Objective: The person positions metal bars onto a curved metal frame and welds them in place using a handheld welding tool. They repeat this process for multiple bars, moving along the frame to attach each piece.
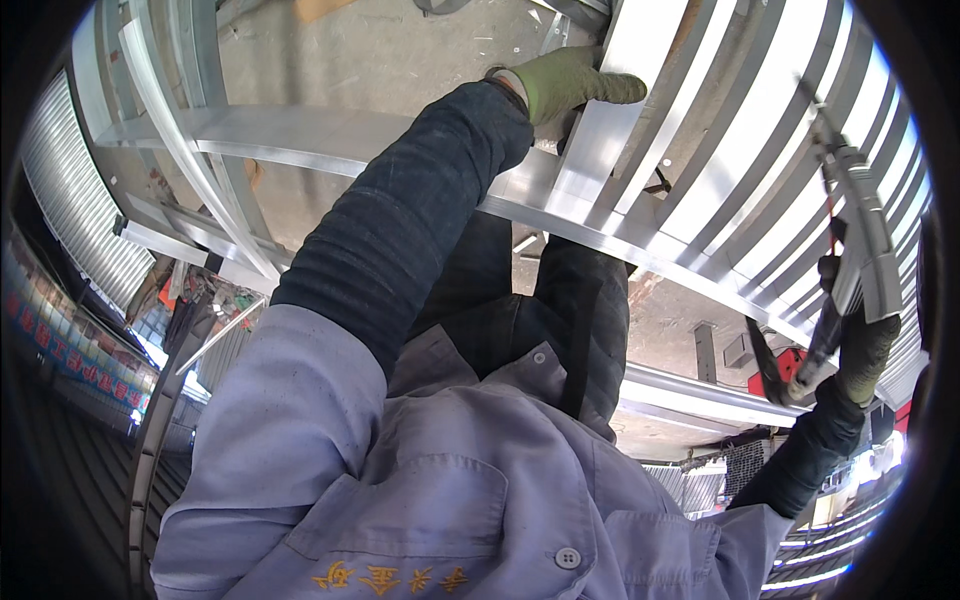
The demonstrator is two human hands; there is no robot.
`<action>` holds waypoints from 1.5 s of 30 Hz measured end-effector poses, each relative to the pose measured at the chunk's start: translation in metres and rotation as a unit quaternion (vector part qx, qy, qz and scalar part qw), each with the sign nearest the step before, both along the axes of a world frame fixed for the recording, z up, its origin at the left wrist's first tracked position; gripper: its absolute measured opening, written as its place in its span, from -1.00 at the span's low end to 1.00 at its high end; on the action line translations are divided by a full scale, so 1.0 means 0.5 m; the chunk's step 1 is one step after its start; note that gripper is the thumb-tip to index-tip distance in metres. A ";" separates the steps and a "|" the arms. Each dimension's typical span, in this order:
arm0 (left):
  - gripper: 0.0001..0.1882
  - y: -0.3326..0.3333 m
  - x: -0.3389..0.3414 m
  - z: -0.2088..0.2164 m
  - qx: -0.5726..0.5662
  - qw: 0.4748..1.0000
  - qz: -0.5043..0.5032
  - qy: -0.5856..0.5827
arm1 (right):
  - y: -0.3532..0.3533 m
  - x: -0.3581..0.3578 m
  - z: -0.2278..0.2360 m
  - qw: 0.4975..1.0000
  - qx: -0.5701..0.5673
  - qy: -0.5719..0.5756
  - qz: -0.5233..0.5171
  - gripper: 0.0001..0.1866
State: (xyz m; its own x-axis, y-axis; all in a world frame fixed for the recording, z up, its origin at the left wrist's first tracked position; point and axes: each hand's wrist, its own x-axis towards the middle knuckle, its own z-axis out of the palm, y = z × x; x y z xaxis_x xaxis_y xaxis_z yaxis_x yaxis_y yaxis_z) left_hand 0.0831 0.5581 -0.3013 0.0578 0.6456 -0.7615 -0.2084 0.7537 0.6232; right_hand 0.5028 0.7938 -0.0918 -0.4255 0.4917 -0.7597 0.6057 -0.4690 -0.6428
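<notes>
My left hand (575, 85) wears an olive-green glove and reaches out to a flat silver metal slat (598, 150). One gloved finger lies across the slat's top face and the rest wrap its left side, partly hidden. The slat meets a long silver crossbar (660, 245) at its near end. In a darker green glove, my right hand (868, 360) is closed round a grey gun-shaped tool (868, 240). Its long thin dark tip points away from me above the slats on the right, and a thin red line runs beside it.
Many parallel silver slats (760, 130) fill the right side. A curved-looking metal bar (175, 140) stands at the left. Below the crossbar on the right sit a red object (780, 372) and a dark cable. Corrugated sheet (75, 185) and scraps lie at far left.
</notes>
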 end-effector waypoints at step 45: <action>-0.25 -0.007 -0.020 -0.018 0.053 0.997 -0.014 -0.052 | -0.151 -0.324 -0.105 0.936 -0.260 0.015 0.235 -0.07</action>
State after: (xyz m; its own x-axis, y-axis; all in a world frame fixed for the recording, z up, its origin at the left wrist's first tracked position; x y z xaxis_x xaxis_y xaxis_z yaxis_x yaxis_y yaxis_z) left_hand 0.0732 0.5545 -0.3101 0.1524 0.7188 -0.6783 -0.2564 0.6916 0.6752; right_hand 0.3409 0.7184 -0.1444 -0.5276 -0.1890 -0.8282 0.8088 -0.4099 -0.4217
